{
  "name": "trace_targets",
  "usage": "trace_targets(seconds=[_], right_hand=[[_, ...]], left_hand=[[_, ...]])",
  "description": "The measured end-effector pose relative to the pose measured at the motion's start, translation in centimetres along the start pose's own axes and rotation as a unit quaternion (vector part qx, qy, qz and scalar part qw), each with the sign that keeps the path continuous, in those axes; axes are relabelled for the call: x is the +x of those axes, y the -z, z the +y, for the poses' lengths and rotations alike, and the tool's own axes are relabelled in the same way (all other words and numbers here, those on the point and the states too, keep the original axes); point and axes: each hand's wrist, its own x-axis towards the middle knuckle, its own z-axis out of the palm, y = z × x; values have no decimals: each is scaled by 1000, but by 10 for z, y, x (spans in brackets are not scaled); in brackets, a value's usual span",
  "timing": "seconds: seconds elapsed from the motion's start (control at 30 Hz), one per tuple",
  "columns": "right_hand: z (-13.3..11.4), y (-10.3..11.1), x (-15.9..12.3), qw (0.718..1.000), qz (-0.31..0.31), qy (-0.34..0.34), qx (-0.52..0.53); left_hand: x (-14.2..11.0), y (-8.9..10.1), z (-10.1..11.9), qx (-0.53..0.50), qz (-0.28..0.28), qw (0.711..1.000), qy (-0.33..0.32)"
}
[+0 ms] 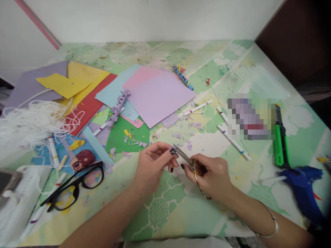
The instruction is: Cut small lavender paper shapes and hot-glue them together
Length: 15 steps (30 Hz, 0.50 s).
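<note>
My right hand (213,175) grips a small pair of scissors (184,155) with gold handles, and their blades point up and left. The blade tips reach the fingertips of my left hand (156,163). Its thumb and fingers are pinched together, and what they hold is too small and hidden to make out. Purple paper scraps (189,146) lie just beyond the scissors. A green sheet (129,136) with yellow and purple clippings sits past my left hand. A purple paper-wrapped stick (117,108) rests across the sheets behind it.
At left are tangled white string (31,120), black-framed glasses (77,187) and a white power strip (28,203). Coloured sheets (160,93) spread behind the hands. A green box cutter (281,144) and blue glue gun (302,189) lie at right, near white marker-like sticks (234,143).
</note>
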Motion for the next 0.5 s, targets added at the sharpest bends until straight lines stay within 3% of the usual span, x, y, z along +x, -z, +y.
trace_targets(seconds=[0.5], right_hand=[[1, -1, -1, 998, 20, 30, -56]], left_hand=[[1, 0, -1, -10, -19, 1000, 14]])
